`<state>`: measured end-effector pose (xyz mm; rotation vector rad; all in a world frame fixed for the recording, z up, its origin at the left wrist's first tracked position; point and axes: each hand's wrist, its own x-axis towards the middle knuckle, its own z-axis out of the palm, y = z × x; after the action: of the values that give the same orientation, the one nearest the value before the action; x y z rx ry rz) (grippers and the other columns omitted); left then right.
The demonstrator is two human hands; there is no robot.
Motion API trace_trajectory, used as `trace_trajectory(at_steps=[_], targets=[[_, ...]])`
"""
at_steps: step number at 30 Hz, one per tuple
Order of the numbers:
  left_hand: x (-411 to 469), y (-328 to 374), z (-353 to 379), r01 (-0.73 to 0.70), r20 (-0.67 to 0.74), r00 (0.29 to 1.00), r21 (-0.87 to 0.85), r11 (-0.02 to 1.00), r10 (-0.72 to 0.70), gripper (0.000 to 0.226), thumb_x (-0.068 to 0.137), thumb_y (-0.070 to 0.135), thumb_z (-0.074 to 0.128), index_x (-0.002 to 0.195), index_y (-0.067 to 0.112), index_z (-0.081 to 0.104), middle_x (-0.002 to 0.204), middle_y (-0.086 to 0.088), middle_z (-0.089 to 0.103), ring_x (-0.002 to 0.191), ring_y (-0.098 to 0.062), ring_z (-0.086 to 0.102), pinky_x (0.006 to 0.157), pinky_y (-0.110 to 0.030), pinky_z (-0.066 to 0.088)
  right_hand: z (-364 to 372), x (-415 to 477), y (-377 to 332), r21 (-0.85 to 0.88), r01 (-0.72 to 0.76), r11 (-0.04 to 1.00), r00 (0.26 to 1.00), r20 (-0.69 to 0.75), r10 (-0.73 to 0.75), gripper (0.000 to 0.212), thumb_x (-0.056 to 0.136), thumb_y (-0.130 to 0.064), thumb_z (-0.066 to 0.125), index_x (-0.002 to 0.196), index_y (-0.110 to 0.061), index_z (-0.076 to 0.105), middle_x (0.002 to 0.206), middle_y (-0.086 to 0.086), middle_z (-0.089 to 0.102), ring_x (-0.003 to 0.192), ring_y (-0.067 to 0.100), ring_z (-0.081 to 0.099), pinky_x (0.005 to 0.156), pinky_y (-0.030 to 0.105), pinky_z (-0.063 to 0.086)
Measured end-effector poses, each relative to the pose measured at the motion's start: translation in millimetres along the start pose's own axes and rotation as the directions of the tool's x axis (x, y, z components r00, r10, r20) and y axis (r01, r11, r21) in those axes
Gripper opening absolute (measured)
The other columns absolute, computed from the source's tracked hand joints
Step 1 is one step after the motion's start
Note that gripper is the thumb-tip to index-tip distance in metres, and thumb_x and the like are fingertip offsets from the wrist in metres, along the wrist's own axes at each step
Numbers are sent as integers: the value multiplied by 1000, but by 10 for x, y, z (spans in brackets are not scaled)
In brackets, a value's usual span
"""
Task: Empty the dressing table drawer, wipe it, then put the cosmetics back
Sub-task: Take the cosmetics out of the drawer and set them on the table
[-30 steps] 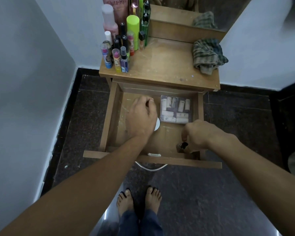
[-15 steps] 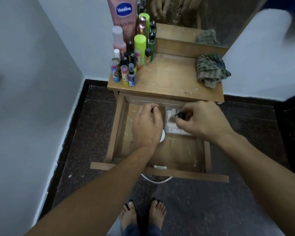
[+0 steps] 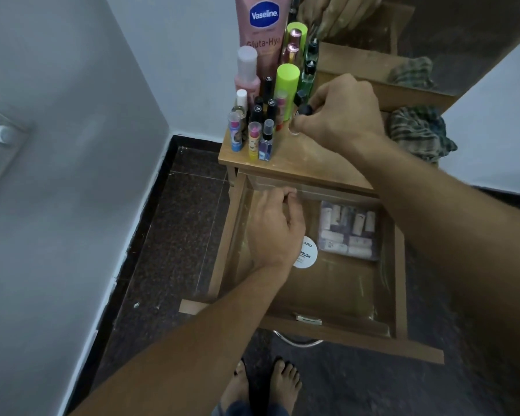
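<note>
My right hand [image 3: 339, 115] pinches a black-capped bottle [image 3: 305, 110] beside the crowded cosmetics [image 3: 266, 115] on the tabletop [image 3: 306, 159]; a nudge could topple them. My left hand [image 3: 276, 229] curls inside the drawer [image 3: 336, 289], maybe empty; I can't tell.

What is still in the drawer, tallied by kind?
Clear pouch of small tubes: 1
White round jar: 1
Total: 2 in view; the left hand hides part of the drawer.
Not counted: black-capped bottle in the right hand, at the tabletop.
</note>
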<state>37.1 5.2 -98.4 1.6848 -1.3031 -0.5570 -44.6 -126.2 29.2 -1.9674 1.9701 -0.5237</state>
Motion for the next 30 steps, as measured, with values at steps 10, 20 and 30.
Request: trace_trajectory(at_steps=[10,20,30], targets=[[117,-106,50,10,-37,999,2,1000,-10,19,100,26,55,107,17,70,99,6,68,82,-11,63,68,-34,54,83,212,-62,0,-31,1000,999,10,31,24,77,-35,83,82,-13,74,69,-5,63,72,16,67,59,32,54],[101,-151,90,31,-23,999,56,998,-30,15,100,24,58,106,17,70,97,6,67,76,-9,58,66,-24,44,96,134,29,72,-49,996,998,48,45,25,78,-34,87,79,-12,75,68,0,69,68,16,71,67,40,64],[-46,-261,43,330,311,852,306,893,-422,27,97,28,53,120,25,66,121,-1,68,110,-23,64,86,-31,46,277,-820,586,255,-267,930,963,43,265,12,80,-22,71,90,-23,77,83,1,77,81,19,73,83,35,59]])
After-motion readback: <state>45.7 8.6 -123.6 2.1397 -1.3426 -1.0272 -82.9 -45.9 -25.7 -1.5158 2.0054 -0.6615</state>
